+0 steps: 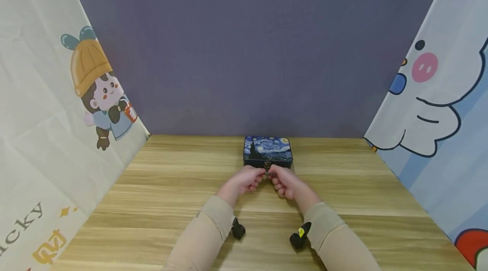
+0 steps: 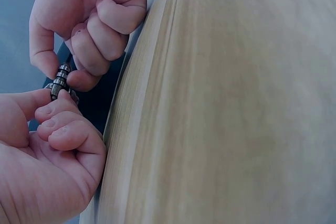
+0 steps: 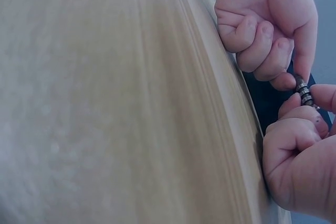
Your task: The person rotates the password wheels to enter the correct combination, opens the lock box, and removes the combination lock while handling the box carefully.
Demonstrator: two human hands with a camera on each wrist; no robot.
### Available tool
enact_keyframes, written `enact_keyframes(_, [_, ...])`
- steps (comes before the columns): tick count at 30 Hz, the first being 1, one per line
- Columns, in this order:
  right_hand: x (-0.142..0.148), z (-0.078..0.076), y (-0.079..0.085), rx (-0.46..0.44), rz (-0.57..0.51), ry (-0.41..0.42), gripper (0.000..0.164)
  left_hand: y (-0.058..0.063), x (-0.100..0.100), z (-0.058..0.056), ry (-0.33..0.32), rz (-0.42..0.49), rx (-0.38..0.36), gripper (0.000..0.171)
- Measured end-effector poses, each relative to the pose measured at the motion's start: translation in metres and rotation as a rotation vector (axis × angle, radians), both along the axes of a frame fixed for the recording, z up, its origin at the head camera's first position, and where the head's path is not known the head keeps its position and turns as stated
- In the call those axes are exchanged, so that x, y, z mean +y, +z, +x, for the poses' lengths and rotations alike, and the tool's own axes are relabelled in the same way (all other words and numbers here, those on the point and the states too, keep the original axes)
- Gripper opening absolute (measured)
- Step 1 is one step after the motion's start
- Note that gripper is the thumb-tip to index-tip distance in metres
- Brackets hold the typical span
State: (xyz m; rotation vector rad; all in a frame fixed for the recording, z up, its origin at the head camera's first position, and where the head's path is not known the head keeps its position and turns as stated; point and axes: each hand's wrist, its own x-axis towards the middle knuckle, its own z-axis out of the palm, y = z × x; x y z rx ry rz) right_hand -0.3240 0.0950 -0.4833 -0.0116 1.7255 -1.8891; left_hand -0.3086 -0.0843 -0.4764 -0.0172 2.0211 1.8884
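Note:
A small tin box with a swirling blue night-sky print on its lid sits on the table, its lid down. On its front hangs a small cylindrical combination padlock with ridged dial rings, below a bronze-coloured clasp. My left hand pinches one end of this lock between thumb and forefinger, its other fingers curled. From the opposite side my right hand pinches the other end. In the right wrist view, the dial rings show between both hands' fingertips. The digits are too small to read.
The wood-grain table reaches back to a dark grey-blue wall panel. Printed cartoon cloths hang at the left and right. Black wrist mounts stick out below the beige sleeves.

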Motion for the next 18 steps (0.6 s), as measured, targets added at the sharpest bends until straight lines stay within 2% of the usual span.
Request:
enact_keyframes(12, [0.002,-0.0017,-0.0016,0.002,-0.003,0.014,0.019,-0.0005,0.0,-0.0001,0.005,0.002,-0.004,0.028])
enact_keyframes(18, [0.0093,-0.0024,-0.001,-0.014,-0.015,0.035,0.027,0.0003,0.0,-0.0001,0.004,0.005,-0.002,0.029])
